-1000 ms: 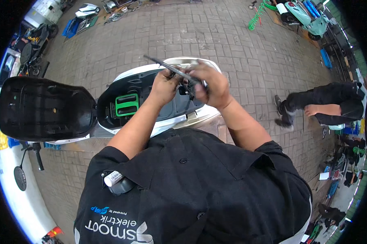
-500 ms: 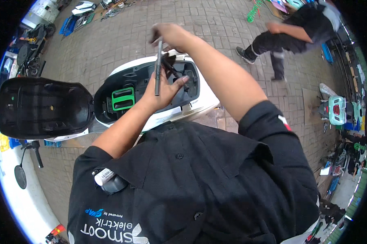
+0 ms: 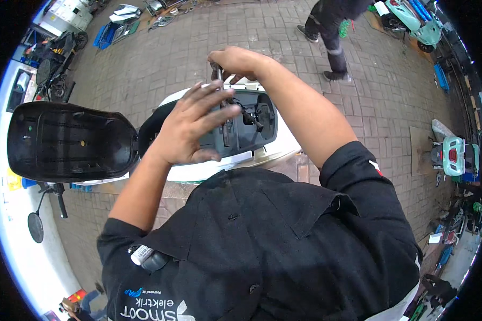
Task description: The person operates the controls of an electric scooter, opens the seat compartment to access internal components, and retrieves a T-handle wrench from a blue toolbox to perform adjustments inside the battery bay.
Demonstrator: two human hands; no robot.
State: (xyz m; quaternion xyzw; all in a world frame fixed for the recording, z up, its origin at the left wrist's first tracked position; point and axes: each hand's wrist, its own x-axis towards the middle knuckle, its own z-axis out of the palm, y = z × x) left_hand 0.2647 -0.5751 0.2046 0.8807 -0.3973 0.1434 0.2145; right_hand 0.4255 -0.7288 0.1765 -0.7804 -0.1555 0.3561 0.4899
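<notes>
My right hand [image 3: 236, 63] is above the far side of the scooter's open seat compartment [image 3: 270, 136], fingers curled round the upper end of a long metal rod-shaped tool [image 3: 226, 138]. The tool's lower end points down into the compartment; whether it touches anything there, I cannot tell. Spread-fingered and holding nothing, my left hand [image 3: 184, 125] is over the compartment's left half, hiding much of it and part of the tool. A black part with a thin arm [image 3: 251, 116] shows inside, right of the tool.
The black seat bucket [image 3: 70, 142] is tipped open to the left. White body panels [image 3: 289, 140] surround the compartment. A person's legs [image 3: 332, 48] are at the upper right on the paving. Other scooters [image 3: 453, 155] stand along the right; a mirror [image 3: 35, 227] sticks out at lower left.
My left hand has let go of the black part and tool area, drawn back left and opened. My right hand has shifted slightly right and down. The other person has moved left.
</notes>
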